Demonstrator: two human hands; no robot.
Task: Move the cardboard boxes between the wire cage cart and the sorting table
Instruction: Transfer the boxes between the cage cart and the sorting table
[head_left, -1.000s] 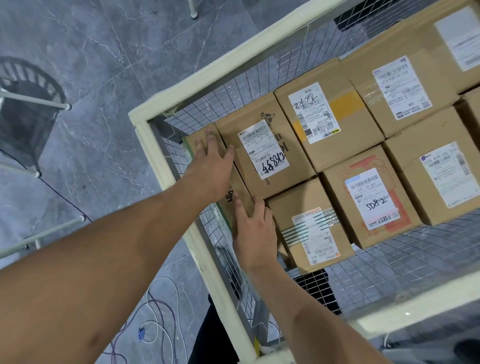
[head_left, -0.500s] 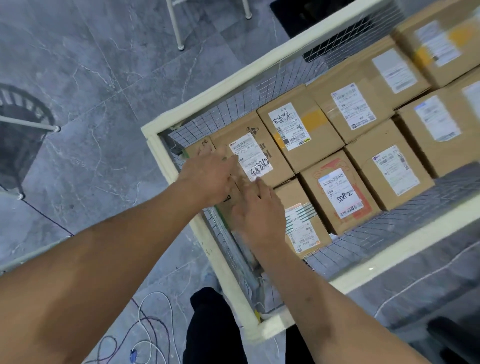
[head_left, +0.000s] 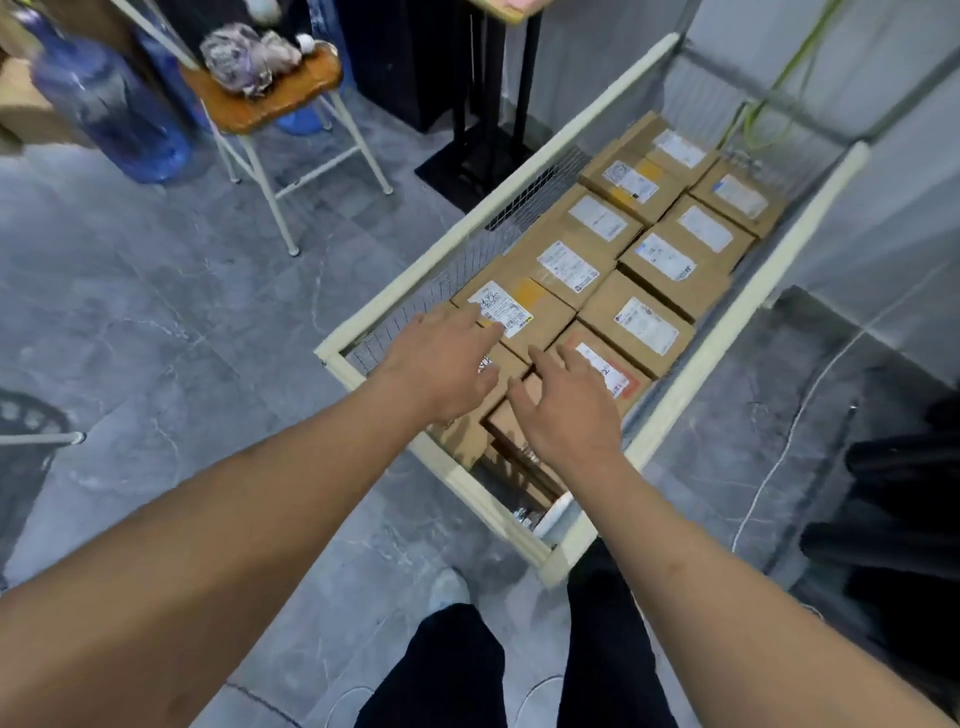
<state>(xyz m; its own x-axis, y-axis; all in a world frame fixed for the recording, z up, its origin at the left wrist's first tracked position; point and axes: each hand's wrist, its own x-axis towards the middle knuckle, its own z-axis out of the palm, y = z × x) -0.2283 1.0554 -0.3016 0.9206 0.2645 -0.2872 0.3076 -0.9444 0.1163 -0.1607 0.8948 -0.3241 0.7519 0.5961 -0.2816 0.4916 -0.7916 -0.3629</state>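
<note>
A cream-framed wire cage cart (head_left: 717, 343) runs away from me, filled with several brown cardboard boxes bearing white labels. My left hand (head_left: 441, 364) hovers with relaxed, spread fingers over the near-left boxes, its fingertips near the box with a handwritten label (head_left: 524, 306). My right hand (head_left: 566, 410) is spread over the near boxes, fingertips at the red-bordered labelled box (head_left: 618, 374). Neither hand grips anything. A box (head_left: 498, 415) between the hands is partly hidden. The sorting table is out of view.
A stool with an orange seat (head_left: 270, 93) and a bundle on it stands at the back left, beside blue water bottles (head_left: 109, 114). A black stand base (head_left: 472, 156) sits by the cart's left side. White cable (head_left: 779, 457) lies on the grey floor at right. My legs are below.
The view has pulled back and tilted up, showing the whole cart. Both hands have lifted off the near-left box and moved further along the cart, fingers spread.
</note>
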